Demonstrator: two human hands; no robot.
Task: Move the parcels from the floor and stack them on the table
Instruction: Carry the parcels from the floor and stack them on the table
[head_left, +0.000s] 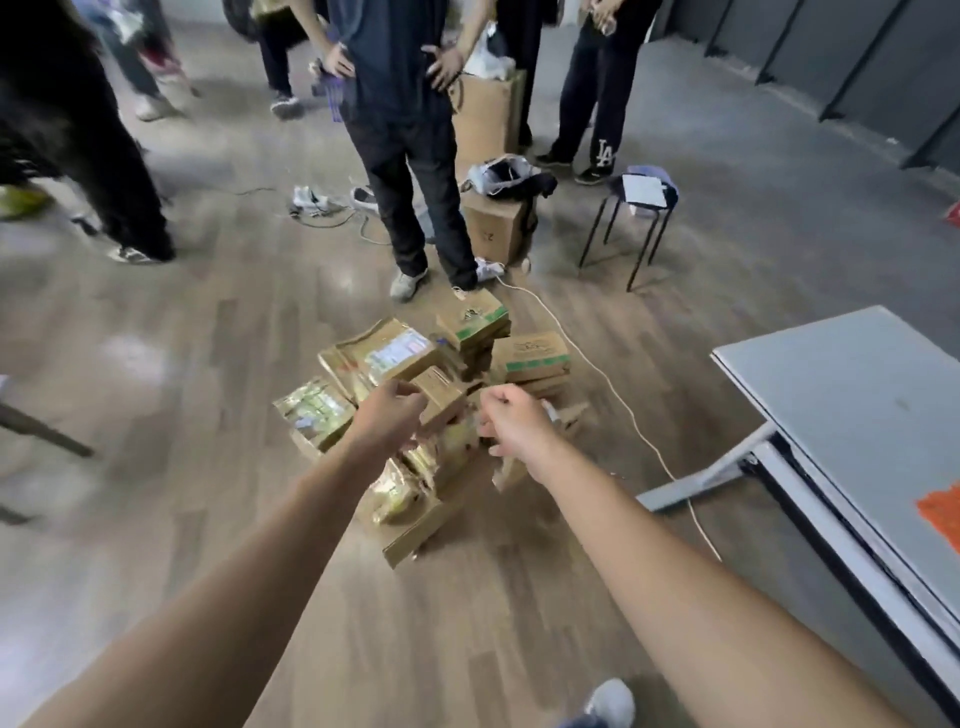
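Note:
A pile of parcels (415, 395) lies on the wooden floor ahead: brown cardboard boxes, some with green bands (530, 353), and shiny gold padded bags (314, 413). Both my arms stretch out over the pile. My left hand (387, 418) has its fingers curled against the left side of a small brown box (441, 392) on top of the pile. My right hand (511, 423) hovers just right of that box, fingers curled in, with nothing visible in it. The grey table (857, 410) stands to the right. The picture is blurred.
Several people stand just behind the pile, the nearest one's shoes (410, 283) almost touching it. A white cable (623, 410) runs across the floor between pile and table. A black stool (639, 208) and two cardboard boxes (493, 228) stand further back. An orange patch (940, 512) marks the tabletop.

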